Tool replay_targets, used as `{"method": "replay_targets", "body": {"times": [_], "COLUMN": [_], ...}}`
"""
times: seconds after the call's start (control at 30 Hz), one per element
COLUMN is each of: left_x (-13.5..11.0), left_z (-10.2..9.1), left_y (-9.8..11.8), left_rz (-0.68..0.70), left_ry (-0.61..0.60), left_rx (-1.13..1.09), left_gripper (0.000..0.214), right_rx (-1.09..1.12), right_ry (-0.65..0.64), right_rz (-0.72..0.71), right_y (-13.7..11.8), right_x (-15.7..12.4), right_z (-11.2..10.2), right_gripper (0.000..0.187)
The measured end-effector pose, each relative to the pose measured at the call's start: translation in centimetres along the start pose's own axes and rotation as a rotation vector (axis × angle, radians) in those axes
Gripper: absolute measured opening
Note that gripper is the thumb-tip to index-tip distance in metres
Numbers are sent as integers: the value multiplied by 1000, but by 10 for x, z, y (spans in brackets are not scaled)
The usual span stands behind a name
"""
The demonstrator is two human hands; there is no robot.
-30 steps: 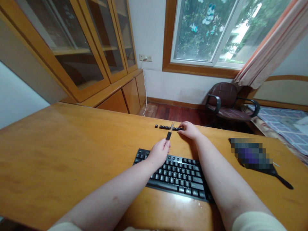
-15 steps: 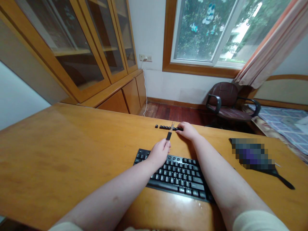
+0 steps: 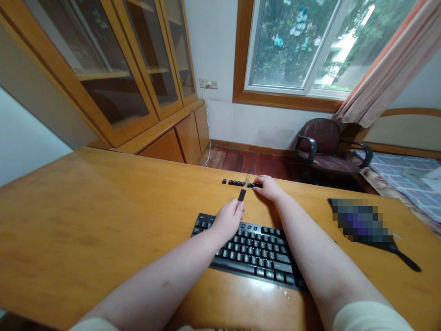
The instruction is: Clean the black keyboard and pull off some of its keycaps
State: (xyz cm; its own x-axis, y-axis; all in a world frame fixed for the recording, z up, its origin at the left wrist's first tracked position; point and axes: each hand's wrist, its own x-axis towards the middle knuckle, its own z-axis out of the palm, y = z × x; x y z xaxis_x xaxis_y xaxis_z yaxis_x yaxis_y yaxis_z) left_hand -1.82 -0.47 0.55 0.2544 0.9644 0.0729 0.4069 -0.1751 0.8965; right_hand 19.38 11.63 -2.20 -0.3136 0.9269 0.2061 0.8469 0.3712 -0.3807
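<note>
My left hand [image 3: 230, 216] is closed around a slim keycap puller [image 3: 242, 194] with a black middle and a thin, pale forked tip pointing away from me. Its tip overlaps a row of small black keycaps [image 3: 236, 183] near the desk's far edge. At the right end of that row, my right hand [image 3: 268, 187] rests on the desk with fingers curled onto a keycap [image 3: 255, 185]; the fingers partly hide it. Below both hands lies a black keyboard [image 3: 255, 250], its left part covered by my left hand and wrist, its right end by my right forearm.
A dark pouch-like thing [image 3: 396, 247], mostly blurred out, lies to the right on the wooden desk [image 3: 103, 230]. Beyond the far edge stand an armchair [image 3: 320, 138] and a bed [image 3: 409, 174]. A glass-doored cabinet [image 3: 138, 110] adjoins the desk at the back left.
</note>
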Motion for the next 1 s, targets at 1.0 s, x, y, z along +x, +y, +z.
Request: {"method": "replay_targets", "body": {"times": [1.0], "left_x": [-1], "left_z": [0], "left_y": [2], "left_rz": [-8], "left_ry": [-4], "left_rx": [-7], "left_gripper": [28], "right_rx": [81], "right_ry": [-8], "right_rz": [13], "right_y": [11], "right_x": [-1], "right_z": [-1], "right_gripper": [14]}}
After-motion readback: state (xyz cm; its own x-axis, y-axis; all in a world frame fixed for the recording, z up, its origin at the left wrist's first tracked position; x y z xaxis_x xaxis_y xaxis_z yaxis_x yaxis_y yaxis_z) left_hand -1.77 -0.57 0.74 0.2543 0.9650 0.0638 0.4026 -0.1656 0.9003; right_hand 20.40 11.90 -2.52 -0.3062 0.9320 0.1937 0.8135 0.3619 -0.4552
